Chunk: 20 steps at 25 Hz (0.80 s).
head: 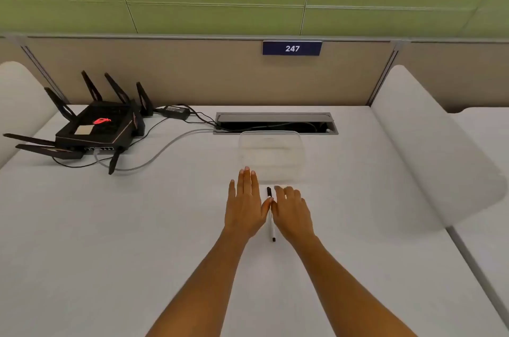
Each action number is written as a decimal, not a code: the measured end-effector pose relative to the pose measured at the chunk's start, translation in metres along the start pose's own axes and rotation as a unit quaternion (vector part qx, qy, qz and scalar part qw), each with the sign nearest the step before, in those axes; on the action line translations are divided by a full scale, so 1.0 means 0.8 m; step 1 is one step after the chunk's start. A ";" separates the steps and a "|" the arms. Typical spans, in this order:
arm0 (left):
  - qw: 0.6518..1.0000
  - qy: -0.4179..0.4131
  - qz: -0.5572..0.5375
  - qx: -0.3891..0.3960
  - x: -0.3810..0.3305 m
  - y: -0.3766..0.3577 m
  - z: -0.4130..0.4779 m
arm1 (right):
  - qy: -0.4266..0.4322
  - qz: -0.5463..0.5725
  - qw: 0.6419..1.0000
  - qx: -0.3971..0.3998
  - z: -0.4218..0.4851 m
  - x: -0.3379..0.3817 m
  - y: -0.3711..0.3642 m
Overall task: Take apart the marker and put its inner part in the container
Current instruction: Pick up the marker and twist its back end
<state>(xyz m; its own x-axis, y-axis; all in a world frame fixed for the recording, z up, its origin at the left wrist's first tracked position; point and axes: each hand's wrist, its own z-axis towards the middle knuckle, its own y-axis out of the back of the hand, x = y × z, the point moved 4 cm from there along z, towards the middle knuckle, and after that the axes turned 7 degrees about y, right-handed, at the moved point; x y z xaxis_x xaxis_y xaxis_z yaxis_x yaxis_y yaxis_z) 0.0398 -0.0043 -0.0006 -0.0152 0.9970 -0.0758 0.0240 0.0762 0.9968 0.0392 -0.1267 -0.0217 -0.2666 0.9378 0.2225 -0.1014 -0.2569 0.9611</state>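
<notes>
One marker [272, 222] is lying on the white desk [358, 226], one clear container [272, 156] standing just beyond it at twelve o'clock. Two hands are resting palm-down: the left hand [245, 205] with fingers flat and together, the right hand [292, 211] with fingers loosely curled, gripping nothing. Their thumbs are covering the marker's middle. The container's edges are blending into the desk. One black router [96, 127] is sitting at ten o'clock, its cables [165, 146] trailing toward the cable slot [275, 123].
</notes>
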 end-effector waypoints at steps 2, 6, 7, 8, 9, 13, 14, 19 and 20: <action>1.000 -0.005 0.006 0.024 0.000 -0.012 -0.008 | -0.012 0.004 0.999 0.052 -0.005 0.002 -0.013; 0.997 -0.022 0.026 0.068 0.003 -0.042 -0.026 | -0.062 0.032 0.991 0.117 -0.027 0.001 -0.041; 0.996 -0.024 0.027 0.082 0.004 -0.048 -0.032 | -0.076 0.042 0.988 0.125 -0.030 0.001 -0.045; 0.995 -0.026 0.032 0.092 0.005 -0.054 -0.037 | -0.088 0.054 0.986 0.134 -0.034 0.001 -0.050; 0.994 -0.027 0.033 0.101 0.006 -0.060 -0.042 | -0.098 0.057 0.984 0.141 -0.037 0.002 -0.053; 0.992 -0.033 0.030 0.119 0.012 -0.075 -0.053 | -0.135 0.062 0.976 0.162 -0.047 0.002 -0.065; 0.992 -0.029 0.024 0.123 0.013 -0.076 -0.054 | -0.140 0.063 0.975 0.162 -0.048 0.002 -0.067; 0.993 0.018 -0.042 0.107 0.011 -0.071 -0.049 | -0.169 0.095 0.968 0.161 -0.044 0.001 -0.068; 0.993 0.032 -0.061 0.098 0.009 -0.067 -0.046 | -0.174 0.108 0.966 0.159 -0.043 0.001 -0.067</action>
<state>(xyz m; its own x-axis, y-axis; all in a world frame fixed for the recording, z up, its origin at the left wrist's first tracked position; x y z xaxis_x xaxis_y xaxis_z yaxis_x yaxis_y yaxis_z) 0.0020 -0.0014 -0.0539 -0.0926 0.9777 -0.1884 0.2118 0.2042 0.9557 0.0114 -0.1204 -0.0787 0.0943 0.9065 0.4114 0.2347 -0.4219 0.8757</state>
